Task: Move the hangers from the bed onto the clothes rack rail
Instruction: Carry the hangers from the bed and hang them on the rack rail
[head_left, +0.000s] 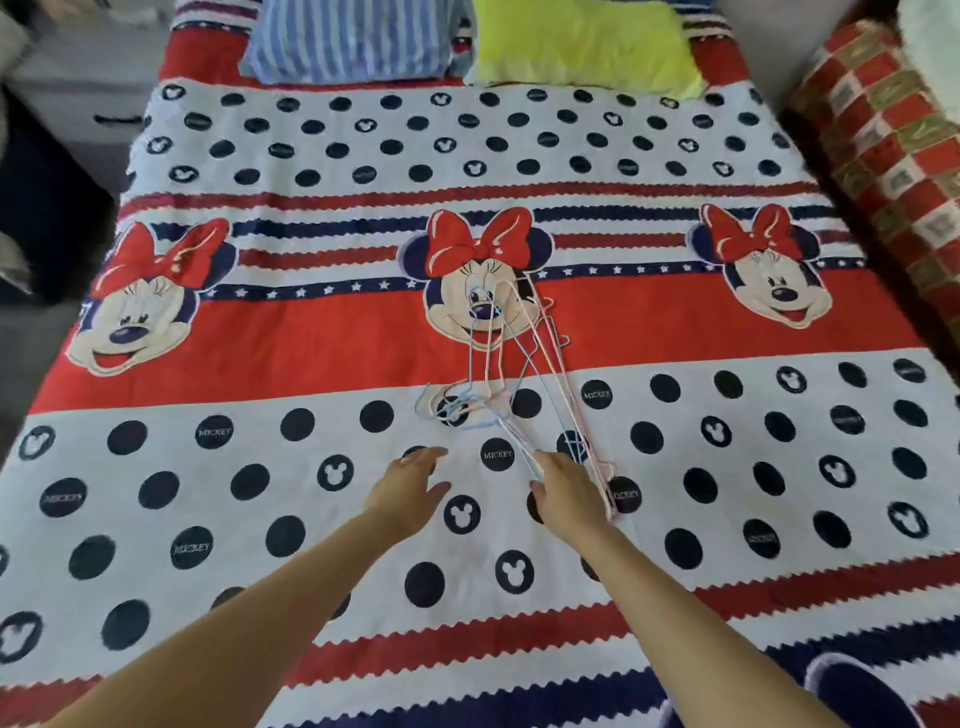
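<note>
At frame centre, thin hangers lie on the bed; right hand touches them, left hand hovers, both hands' fingers relaxed, holding nothing.

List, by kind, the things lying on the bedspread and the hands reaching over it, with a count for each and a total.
Pillows: 2, a striped pillow and a yellow-green pillow
Pile of thin hangers: 1 pile; separate hangers too tangled to count
Hands: 2, the left hand and the right hand
Total: 5
</note>
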